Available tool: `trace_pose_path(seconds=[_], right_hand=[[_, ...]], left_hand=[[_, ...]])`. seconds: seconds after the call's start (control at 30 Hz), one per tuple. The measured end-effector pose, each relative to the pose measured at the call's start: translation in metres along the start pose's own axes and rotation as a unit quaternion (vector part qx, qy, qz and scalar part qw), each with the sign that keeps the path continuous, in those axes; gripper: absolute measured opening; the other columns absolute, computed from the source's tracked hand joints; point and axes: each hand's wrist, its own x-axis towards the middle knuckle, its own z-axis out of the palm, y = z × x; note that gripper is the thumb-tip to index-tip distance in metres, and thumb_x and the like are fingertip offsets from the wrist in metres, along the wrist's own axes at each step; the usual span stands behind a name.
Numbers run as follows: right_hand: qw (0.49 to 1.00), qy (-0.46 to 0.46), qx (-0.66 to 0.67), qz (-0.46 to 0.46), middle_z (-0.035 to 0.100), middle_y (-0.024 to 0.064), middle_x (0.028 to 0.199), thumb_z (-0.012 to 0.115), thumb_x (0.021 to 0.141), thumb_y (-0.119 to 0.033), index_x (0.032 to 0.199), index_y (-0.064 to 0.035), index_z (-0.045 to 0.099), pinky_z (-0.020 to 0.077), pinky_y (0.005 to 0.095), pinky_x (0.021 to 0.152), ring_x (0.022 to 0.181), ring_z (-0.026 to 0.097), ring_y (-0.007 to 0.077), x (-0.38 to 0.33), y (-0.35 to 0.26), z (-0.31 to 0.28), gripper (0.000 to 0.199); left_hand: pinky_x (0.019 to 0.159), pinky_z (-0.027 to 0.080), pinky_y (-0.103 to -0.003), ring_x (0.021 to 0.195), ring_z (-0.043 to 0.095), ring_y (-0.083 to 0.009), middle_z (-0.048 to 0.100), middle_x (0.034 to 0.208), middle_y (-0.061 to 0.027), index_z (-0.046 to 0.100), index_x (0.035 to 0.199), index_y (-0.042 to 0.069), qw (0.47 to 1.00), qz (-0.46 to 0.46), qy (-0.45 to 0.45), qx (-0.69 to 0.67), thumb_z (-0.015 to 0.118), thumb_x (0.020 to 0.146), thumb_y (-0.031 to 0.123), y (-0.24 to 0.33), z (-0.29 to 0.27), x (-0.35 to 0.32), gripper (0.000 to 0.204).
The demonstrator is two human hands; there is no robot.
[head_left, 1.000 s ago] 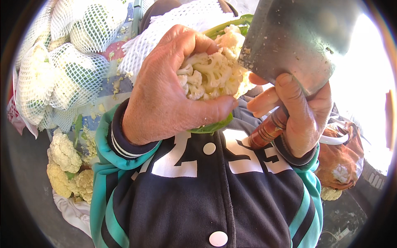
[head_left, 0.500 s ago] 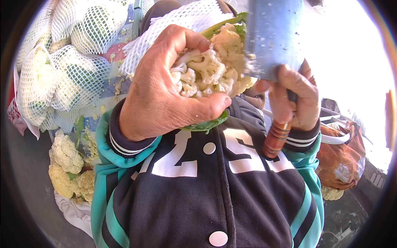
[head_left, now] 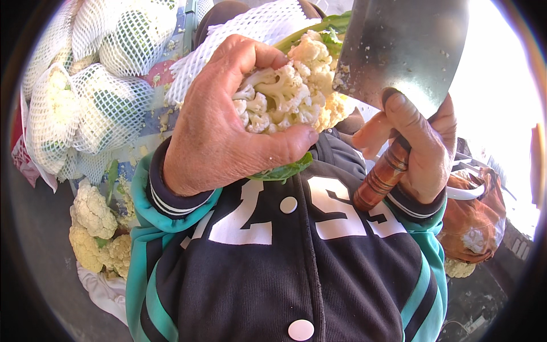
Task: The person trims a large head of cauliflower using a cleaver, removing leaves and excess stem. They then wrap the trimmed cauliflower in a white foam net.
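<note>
My left hand [head_left: 213, 122] is closed around a cauliflower head [head_left: 288, 94], its thumb and fingers curved over the florets. Green leaves [head_left: 282, 171] stick out below and at the far side of the head. In my right hand [head_left: 421, 137] is a cleaver with a broad grey blade [head_left: 404, 48] and a ringed, reddish-brown wooden handle [head_left: 383, 174]. Small white crumbs cling to the blade. Its left edge is close to the cauliflower's right side; whether they touch I cannot tell.
Cauliflowers in white foam nets [head_left: 111, 108] are heaped at the far left. Bare cauliflower heads [head_left: 94, 216] lie nearer on the left. An empty foam net [head_left: 245, 37] lies beyond my left hand. At the right hangs an orange-brown bag [head_left: 473, 219] by a white handle.
My right hand and the cleaver have moved slightly right, and the blade has tilted to the right, showing more of its face. My left hand and the cauliflower have barely moved.
</note>
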Motion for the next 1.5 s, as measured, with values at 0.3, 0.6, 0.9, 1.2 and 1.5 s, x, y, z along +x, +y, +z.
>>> trace_pose_path(seconds=[0.3, 0.6, 0.9, 1.2, 1.5], right_hand=[[0.999, -0.014, -0.028, -0.041, 0.071, 0.0175, 0.074, 0.061, 0.093, -0.015, 0.106, 0.0054, 0.059, 0.0563, 0.0251, 0.049, 0.062, 0.071, 0.0241, 0.005, -0.01, 0.007, 0.024], [0.991, -0.071, -0.109, 0.008, 0.07, 0.0159, 0.072, 0.059, 0.093, -0.011, 0.105, 0.0055, 0.059, 0.0522, 0.0234, 0.045, 0.056, 0.069, 0.0218, 0.01, -0.031, 0.004, 0.021], [0.99, -0.097, -0.101, -0.012, 0.069, 0.012, 0.068, 0.062, 0.092, -0.008, 0.095, 0.0016, 0.062, 0.0437, 0.0209, 0.039, 0.045, 0.063, 0.0169, 0.016, -0.025, 0.002, 0.01], [0.993, -0.048, -0.103, 0.015, 0.065, 0.0102, 0.062, 0.064, 0.092, -0.009, 0.103, 0.0016, 0.058, 0.0394, 0.0192, 0.038, 0.042, 0.059, 0.0129, 0.003, -0.015, 0.011, 0.016], [0.993, -0.114, -0.018, 0.036, 0.059, 0.0047, 0.053, 0.06, 0.093, -0.012, 0.106, 0.0008, 0.058, 0.0319, 0.0206, 0.035, 0.034, 0.046, 0.0108, 0.013, -0.007, -0.001, 0.018]], left_hand=[[0.086, 0.045, -0.025, 0.097, 0.053, -0.0101, 0.049, 0.108, -0.0038, 0.05, 0.113, 0.0, 0.996, 0.028, 0.011, 0.08, 0.082, 0.066, 0.021, 0.001, 0.0, -0.003, 0.061], [0.084, 0.044, -0.026, 0.093, 0.054, -0.0106, 0.051, 0.105, -0.0041, 0.053, 0.109, 0.001, 0.991, 0.064, 0.014, 0.118, 0.084, 0.065, 0.023, -0.002, 0.001, -0.001, 0.058], [0.084, 0.044, -0.026, 0.093, 0.054, -0.0106, 0.052, 0.103, -0.0033, 0.054, 0.11, 0.0, 0.99, 0.072, 0.01, 0.117, 0.084, 0.065, 0.019, -0.004, 0.001, -0.001, 0.057], [0.084, 0.044, -0.026, 0.092, 0.054, -0.0105, 0.052, 0.102, -0.0031, 0.053, 0.108, 0.001, 0.99, 0.065, 0.023, 0.124, 0.082, 0.065, 0.018, -0.004, 0.004, -0.002, 0.055], [0.085, 0.046, -0.024, 0.094, 0.055, -0.0079, 0.057, 0.103, -0.0047, 0.046, 0.117, 0.002, 1.0, -0.022, 0.003, 0.005, 0.08, 0.067, 0.017, 0.0, 0.002, -0.004, 0.062]])
